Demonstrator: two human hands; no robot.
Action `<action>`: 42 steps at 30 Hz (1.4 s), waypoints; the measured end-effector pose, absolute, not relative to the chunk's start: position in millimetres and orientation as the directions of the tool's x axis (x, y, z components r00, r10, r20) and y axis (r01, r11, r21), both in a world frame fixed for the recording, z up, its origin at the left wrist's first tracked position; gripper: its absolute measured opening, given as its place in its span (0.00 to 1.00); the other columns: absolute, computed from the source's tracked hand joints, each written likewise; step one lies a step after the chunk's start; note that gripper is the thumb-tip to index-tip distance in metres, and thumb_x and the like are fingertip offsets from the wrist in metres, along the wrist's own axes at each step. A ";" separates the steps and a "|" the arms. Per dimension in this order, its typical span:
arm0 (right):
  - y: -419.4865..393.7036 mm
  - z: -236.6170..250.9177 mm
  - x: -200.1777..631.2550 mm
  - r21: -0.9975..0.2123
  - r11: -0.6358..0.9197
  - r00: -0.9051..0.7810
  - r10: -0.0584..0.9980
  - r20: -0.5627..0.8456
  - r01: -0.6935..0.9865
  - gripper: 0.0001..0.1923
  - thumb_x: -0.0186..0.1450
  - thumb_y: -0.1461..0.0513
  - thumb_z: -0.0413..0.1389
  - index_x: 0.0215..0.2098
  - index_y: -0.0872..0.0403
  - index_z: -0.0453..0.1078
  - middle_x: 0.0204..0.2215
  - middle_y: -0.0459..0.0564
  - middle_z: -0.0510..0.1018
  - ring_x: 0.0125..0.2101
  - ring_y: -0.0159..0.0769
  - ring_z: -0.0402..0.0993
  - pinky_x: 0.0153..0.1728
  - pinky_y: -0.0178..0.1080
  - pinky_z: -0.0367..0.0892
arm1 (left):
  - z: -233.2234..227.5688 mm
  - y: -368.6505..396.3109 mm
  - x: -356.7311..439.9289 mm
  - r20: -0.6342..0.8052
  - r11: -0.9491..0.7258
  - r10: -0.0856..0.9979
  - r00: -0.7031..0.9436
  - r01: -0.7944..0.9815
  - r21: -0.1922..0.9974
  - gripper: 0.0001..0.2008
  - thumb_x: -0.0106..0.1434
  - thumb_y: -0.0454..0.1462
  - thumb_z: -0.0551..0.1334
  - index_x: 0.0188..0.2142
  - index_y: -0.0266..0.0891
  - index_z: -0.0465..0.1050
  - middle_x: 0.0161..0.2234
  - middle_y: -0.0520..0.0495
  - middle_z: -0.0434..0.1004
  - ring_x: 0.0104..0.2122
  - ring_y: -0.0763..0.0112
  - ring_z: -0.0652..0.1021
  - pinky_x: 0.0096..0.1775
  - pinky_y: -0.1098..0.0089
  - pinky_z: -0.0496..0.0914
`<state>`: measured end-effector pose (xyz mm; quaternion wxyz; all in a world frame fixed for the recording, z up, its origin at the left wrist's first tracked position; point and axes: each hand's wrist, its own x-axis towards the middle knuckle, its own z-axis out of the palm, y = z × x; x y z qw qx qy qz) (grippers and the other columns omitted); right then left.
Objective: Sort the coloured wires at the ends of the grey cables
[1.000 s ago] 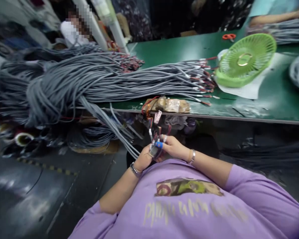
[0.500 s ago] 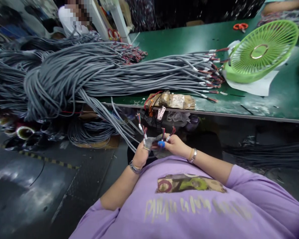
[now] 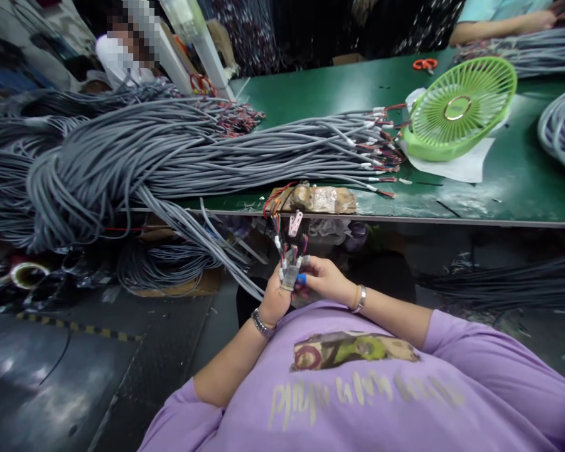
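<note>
My left hand (image 3: pixel 274 297) and my right hand (image 3: pixel 324 278) meet just below the table edge, close to my chest. Together they pinch a small bunch of grey cable ends (image 3: pixel 289 256) with red and coloured wire tips pointing up. A blue finger cover (image 3: pixel 301 279) shows on one right fingertip. The grey cables (image 3: pixel 202 235) run from my hands up and left to a big grey cable bundle (image 3: pixel 169 150) lying across the green table (image 3: pixel 522 182). A taped brown block (image 3: pixel 317 198) with a small pink clip sits on the table edge right above my hands.
A green fan (image 3: pixel 459 107) lies on white paper at the right. Orange scissors (image 3: pixel 424 63) lie farther back. More cable coils (image 3: pixel 562 125) sit at the far right and under the table at the left. Other people sit at the back left and back right.
The wire ends fanned apart between my hands half a second ago; now they are gathered into one tight upright bunch. The view shifted slightly.
</note>
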<state>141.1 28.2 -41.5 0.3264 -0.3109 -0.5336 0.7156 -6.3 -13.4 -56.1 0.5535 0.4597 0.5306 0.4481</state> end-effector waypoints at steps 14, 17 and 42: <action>48.5 -26.9 162.3 -0.999 0.016 -0.474 0.880 0.032 -0.037 0.13 0.58 0.54 0.61 0.31 0.57 0.70 0.25 0.46 0.73 0.24 0.29 0.66 0.25 0.33 0.65 | -38.5 -18.2 -4.8 -0.229 0.206 0.968 0.101 0.201 0.958 0.22 0.59 0.54 0.62 0.28 0.35 0.74 0.15 0.50 0.72 0.15 0.76 0.69 0.22 0.74 0.64; 51.1 -24.1 165.9 -0.998 0.006 -0.518 0.855 0.034 -0.057 0.12 0.58 0.55 0.61 0.30 0.57 0.71 0.25 0.46 0.74 0.25 0.29 0.67 0.26 0.33 0.65 | -31.4 -10.6 -5.0 -0.251 0.252 0.967 0.044 -0.034 0.967 0.25 0.58 0.55 0.62 0.37 0.34 0.75 0.24 0.46 0.79 0.21 0.71 0.76 0.26 0.71 0.70; 58.4 -15.3 140.1 -0.883 -0.408 -0.506 0.826 -0.249 -0.232 0.18 0.48 0.55 0.68 0.27 0.57 0.68 0.16 0.38 0.66 0.16 0.22 0.58 0.17 0.29 0.57 | -25.6 -12.8 1.8 -0.229 0.209 0.957 -0.178 -0.122 0.970 0.18 0.57 0.48 0.66 0.31 0.36 0.68 0.19 0.54 0.73 0.14 0.75 0.74 0.15 0.78 0.65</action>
